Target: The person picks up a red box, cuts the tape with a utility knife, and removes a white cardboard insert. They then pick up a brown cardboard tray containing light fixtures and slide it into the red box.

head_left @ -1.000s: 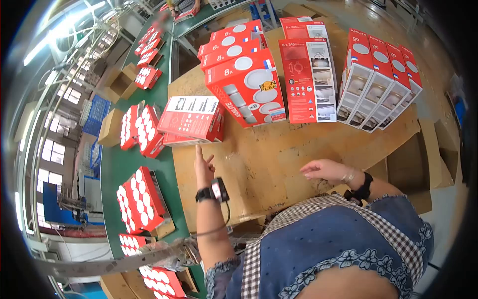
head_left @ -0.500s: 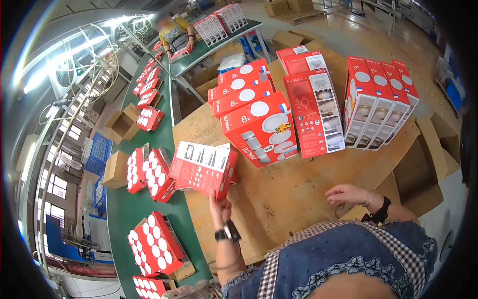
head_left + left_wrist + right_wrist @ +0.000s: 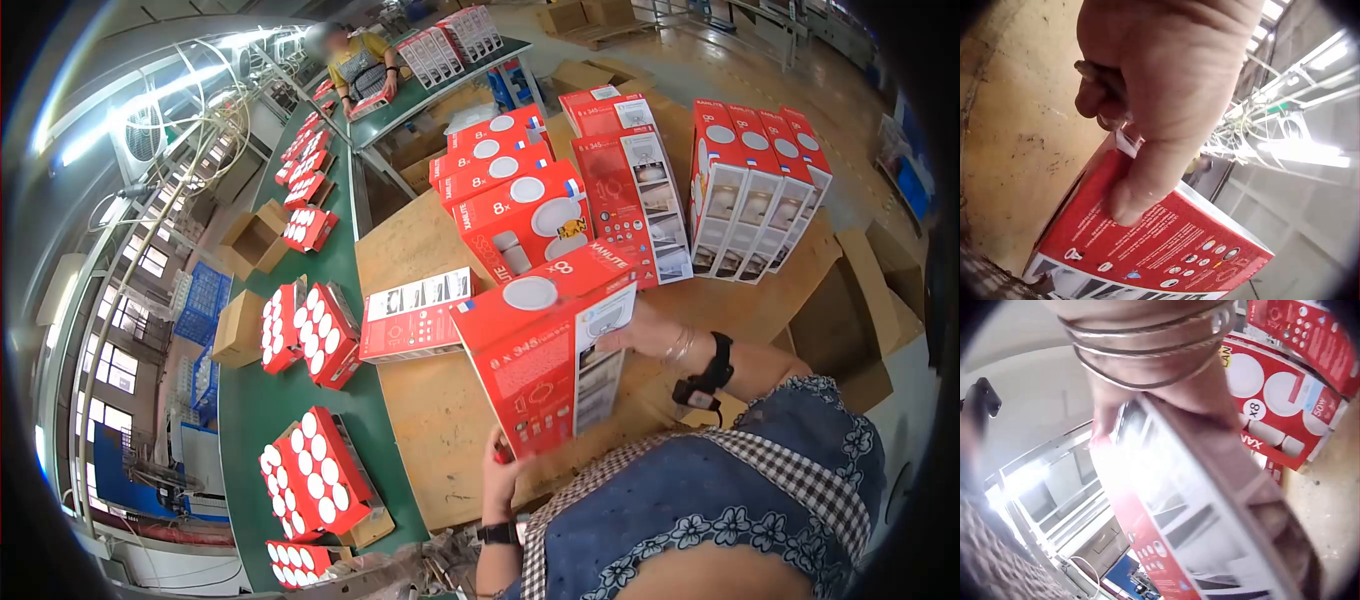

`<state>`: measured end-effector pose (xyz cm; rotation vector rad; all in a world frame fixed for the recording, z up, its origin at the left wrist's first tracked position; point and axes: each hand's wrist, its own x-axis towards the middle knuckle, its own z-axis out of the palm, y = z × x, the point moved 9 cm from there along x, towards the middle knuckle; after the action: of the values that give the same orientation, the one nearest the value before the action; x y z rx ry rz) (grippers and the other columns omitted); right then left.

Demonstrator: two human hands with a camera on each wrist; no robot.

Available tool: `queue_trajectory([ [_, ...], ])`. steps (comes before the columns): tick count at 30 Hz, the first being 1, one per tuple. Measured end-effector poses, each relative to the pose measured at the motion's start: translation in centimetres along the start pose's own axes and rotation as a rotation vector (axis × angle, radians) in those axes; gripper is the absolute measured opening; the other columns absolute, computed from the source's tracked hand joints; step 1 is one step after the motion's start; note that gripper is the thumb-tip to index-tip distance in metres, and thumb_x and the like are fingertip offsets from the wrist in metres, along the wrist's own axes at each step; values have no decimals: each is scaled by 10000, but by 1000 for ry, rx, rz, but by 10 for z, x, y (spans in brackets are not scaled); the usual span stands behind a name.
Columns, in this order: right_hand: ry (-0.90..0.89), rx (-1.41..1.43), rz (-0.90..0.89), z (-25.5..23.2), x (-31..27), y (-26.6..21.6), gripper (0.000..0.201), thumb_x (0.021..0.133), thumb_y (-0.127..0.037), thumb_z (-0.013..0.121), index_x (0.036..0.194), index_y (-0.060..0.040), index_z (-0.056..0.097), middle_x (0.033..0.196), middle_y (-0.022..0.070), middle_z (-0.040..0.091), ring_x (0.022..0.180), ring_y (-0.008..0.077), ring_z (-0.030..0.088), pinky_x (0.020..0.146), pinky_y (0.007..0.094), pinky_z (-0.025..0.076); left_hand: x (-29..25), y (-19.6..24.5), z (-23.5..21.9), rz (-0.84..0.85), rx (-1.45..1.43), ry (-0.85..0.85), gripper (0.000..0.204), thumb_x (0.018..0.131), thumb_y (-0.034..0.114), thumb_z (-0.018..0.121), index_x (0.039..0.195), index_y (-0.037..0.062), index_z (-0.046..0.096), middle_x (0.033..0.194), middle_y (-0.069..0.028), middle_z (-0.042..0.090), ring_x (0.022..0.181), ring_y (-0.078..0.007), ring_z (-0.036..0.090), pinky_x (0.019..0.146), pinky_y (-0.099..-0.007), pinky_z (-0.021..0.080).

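Note:
In the head view, a red-and-white lamp carton [image 3: 545,360] stands tilted in front of the body, held between both hands. My left hand [image 3: 498,480] grips its lower left corner. In the left wrist view, the thumb [image 3: 1132,200] presses on the red printed face, with the other fingers curled at the far side. My right hand [image 3: 655,335] holds the carton's right side; in the right wrist view this hand [image 3: 1160,397] straddles the photo-printed narrow side, its fingertips partly hidden. Another carton [image 3: 415,325] lies flat to the left.
Upright cartons [image 3: 515,215] line the tabletop [image 3: 440,430] behind the held one, with a row [image 3: 755,190] at right. Red packs of white discs [image 3: 320,480] sit on the green belt [image 3: 395,430]. A brown carton [image 3: 840,330] stands open at right. Another person [image 3: 365,70] works far off.
The upper carton of the left pile has been lifted, moved right and turned upright before the body. My right hand has come onto its side; the lower carton stays lying flat.

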<state>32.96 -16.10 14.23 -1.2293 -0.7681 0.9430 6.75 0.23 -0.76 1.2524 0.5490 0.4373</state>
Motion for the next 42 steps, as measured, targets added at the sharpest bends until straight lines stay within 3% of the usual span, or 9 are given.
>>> queue_trajectory([
  [1,3,0,9,6,-6,-4,773,763,-191,860,1400,-52,444,1391,50,527,1268,154,497,1040,372,450,12,2,7,42,19,33,592,755,21,789,1289,20,533,1132,-95,662,1065,-197,629,907,-345,525],
  [3,102,-197,-398,13,-30,-40,754,737,-173,872,1364,-57,470,1360,54,544,1240,169,522,1020,362,456,51,-1,-10,215,644,155,411,830,104,738,1203,14,590,1070,-90,667,994,-179,624,844,-332,516],
  [5,174,-448,-417,20,-40,-31,787,715,-185,885,1368,-61,464,1345,67,552,1236,181,529,1024,368,452,58,28,-8,265,784,203,305,887,176,678,1139,17,610,911,-26,622,712,-120,502,607,-281,423],
  [7,219,-726,-466,21,-49,-26,819,694,-197,897,1372,-65,458,1329,80,560,1232,193,536,1027,374,449,50,45,-14,92,196,259,280,911,151,634,1164,35,603,886,-17,613,655,-66,444,549,-219,350],
  [17,246,-729,-309,3,-64,-14,916,648,-328,920,1384,-68,442,1323,120,559,1240,259,547,1038,388,435,6,209,52,403,140,62,491,1003,402,448,1268,3,558,1032,-2,629,717,-40,490,567,-194,327],
  [22,468,-445,-371,1,-67,-22,833,690,-293,899,1352,-54,453,1295,130,560,1214,269,556,1022,398,445,14,210,61,404,159,35,515,997,342,479,1376,-7,485,1115,-37,596,712,-52,453,583,-203,334],
  [25,559,-520,-383,5,-72,-10,806,698,-273,891,1337,-47,455,1276,145,548,1198,290,559,1004,404,452,9,223,101,618,377,90,480,983,197,496,1429,26,450,1135,-47,587,718,-57,420,615,-207,334],
  [28,404,-728,-413,30,-72,-38,848,708,-261,880,1375,-34,408,1312,163,500,1237,310,515,1031,410,425,30,212,122,646,367,18,494,989,201,484,1448,27,429,1135,-50,585,727,-56,416,618,-204,335],
  [42,351,-898,-324,32,-68,-51,743,674,-310,862,1259,-30,498,1125,168,566,1064,356,589,912,434,480,37,218,127,472,343,107,196,939,73,650,1122,9,619,897,18,628,777,-39,533,636,-189,399],
])
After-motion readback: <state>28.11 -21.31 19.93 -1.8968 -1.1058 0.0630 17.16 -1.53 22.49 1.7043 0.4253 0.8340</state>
